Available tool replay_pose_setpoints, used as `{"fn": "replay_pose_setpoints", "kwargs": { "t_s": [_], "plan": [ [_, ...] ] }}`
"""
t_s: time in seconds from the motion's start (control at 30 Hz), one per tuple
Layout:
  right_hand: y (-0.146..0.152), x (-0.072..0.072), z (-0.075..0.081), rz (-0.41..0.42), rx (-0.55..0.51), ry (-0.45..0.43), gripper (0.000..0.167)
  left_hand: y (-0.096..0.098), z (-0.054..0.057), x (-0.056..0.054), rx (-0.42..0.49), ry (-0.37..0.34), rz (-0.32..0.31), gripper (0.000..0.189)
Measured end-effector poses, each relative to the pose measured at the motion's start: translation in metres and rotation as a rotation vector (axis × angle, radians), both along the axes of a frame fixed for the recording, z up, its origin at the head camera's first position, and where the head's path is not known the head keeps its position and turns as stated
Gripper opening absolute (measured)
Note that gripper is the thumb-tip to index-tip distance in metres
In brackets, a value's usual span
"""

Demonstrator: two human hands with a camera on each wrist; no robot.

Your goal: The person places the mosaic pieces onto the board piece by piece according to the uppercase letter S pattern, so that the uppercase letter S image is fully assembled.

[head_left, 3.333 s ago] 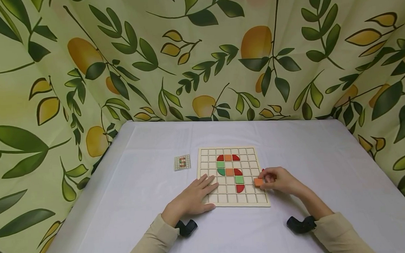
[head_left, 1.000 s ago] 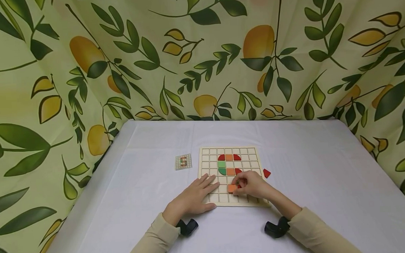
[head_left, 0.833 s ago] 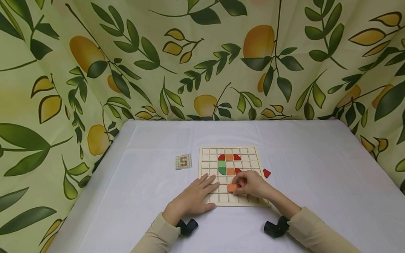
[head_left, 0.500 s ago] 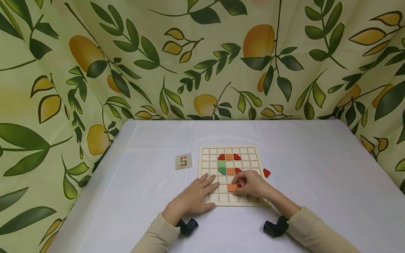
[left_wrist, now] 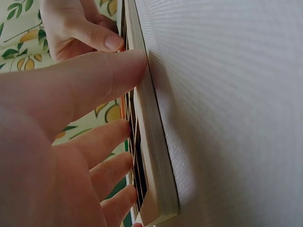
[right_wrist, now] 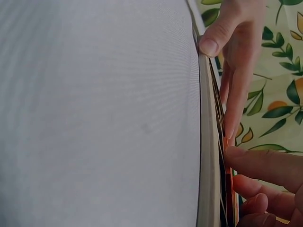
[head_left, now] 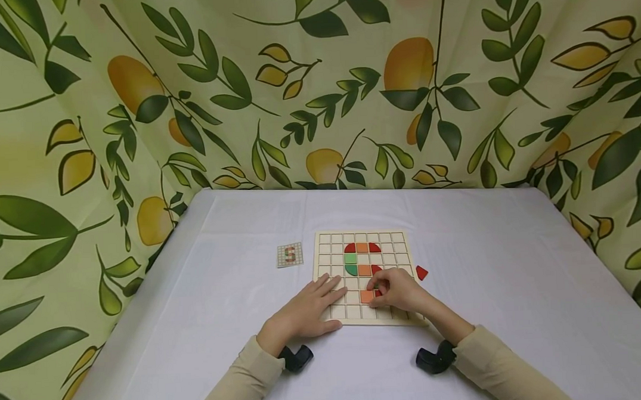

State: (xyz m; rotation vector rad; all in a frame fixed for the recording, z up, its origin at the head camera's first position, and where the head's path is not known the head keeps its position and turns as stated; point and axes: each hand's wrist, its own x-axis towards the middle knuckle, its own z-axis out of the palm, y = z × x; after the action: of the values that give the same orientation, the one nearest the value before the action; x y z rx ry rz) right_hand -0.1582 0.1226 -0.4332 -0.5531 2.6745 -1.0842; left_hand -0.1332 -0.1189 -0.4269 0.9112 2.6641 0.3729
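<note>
A wooden grid board (head_left: 352, 312) lies on the table with red, orange and green tiles forming a curved figure. My left hand (head_left: 309, 311) rests on its lower left part, fingers spread and straight, with the thumb (left_wrist: 128, 66) on the near edge. My right hand (head_left: 396, 289) pinches an orange square tile (head_left: 366, 296) between thumb and fingers, down in a cell of the lower rows. Just right of that tile, a red quarter-round tile (head_left: 378, 293) is mostly hidden under the right hand. The light green tile above it is covered too.
Left of the board lies a small pattern card (head_left: 289, 255) with an S-like figure on a grid. One loose red tile (head_left: 422, 272) sits just off the board's right edge. A leaf-and-fruit patterned curtain (head_left: 316, 104) stands behind the white-covered table (head_left: 222, 276).
My right hand has carried the orange tile left from the board's right edge into the cell beside the lower red tile, where it now sits flatter. My left hand has stayed in place.
</note>
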Motion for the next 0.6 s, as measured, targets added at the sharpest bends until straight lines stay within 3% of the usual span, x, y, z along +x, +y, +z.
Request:
{"fn": "replay_pose_setpoints", "kwargs": {
  "t_s": [0.6],
  "plan": [
    [0.0094,0.0033,0.0051,-0.062,-0.074,-0.035,0.02,0.0005,-0.0003,0.0002,-0.008,0.015,-0.006,0.065]
  ]
}}
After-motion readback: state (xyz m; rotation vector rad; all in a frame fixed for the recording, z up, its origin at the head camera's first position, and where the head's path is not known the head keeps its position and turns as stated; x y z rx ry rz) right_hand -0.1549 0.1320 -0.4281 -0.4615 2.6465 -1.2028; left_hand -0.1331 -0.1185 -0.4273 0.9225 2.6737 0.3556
